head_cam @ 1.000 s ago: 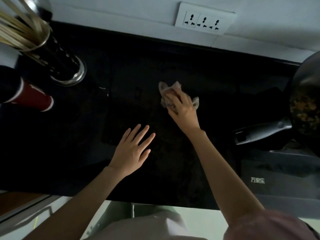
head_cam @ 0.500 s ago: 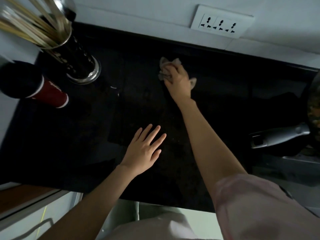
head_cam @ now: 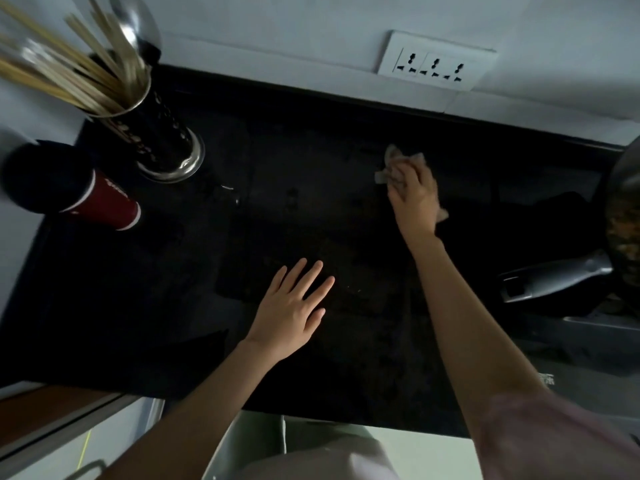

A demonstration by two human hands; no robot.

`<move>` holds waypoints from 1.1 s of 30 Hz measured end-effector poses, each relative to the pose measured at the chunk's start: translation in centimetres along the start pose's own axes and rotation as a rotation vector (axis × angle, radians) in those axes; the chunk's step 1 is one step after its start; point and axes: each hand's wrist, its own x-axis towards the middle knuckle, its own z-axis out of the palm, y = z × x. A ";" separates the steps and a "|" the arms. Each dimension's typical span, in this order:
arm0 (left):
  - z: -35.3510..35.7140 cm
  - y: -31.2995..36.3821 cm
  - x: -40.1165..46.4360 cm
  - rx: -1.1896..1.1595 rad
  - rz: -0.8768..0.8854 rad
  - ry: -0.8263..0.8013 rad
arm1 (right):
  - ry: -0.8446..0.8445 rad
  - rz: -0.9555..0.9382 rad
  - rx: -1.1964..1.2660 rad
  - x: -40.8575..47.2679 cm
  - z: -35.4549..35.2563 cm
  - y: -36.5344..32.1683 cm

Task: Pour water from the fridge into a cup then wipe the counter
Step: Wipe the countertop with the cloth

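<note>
A black counter (head_cam: 173,289) fills the head view. My right hand (head_cam: 414,195) presses a crumpled pale cloth (head_cam: 391,161) flat onto the counter near its back edge, right of centre; most of the cloth is hidden under the hand. My left hand (head_cam: 294,310) lies flat on the counter near the middle, fingers spread and straight, holding nothing. A red paper cup (head_cam: 104,202) stands at the far left of the counter; its inside is too dark to see.
A metal utensil holder (head_cam: 162,143) with chopsticks and a ladle stands at the back left. A dark pan (head_cam: 623,216) with food and a grey handle (head_cam: 554,278) sits on the stove at the right. A white wall socket (head_cam: 436,64) is behind the counter.
My right hand has swept the cloth along the back of the counter, first away from me, then to the right. My left hand has stayed flat in place.
</note>
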 end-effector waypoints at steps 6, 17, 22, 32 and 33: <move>-0.1 0.0 -0.1 0.031 0.013 0.006 | -0.133 -0.222 -0.006 0.4 2.1 -5.9; -0.5 0.3 -0.1 0.027 -0.005 -0.005 | -0.026 -0.122 -0.014 -13.7 -3.8 0.7; -0.9 0.4 -0.3 0.030 -0.008 -0.026 | -0.045 0.022 -0.045 -10.0 -1.8 -3.3; -2.6 -2.3 -7.1 0.047 -0.091 0.046 | -0.195 -0.293 0.077 -25.1 -3.4 -4.2; -2.4 -2.6 -8.0 0.051 -0.092 0.046 | -0.170 -0.279 0.055 -26.0 -4.1 -3.4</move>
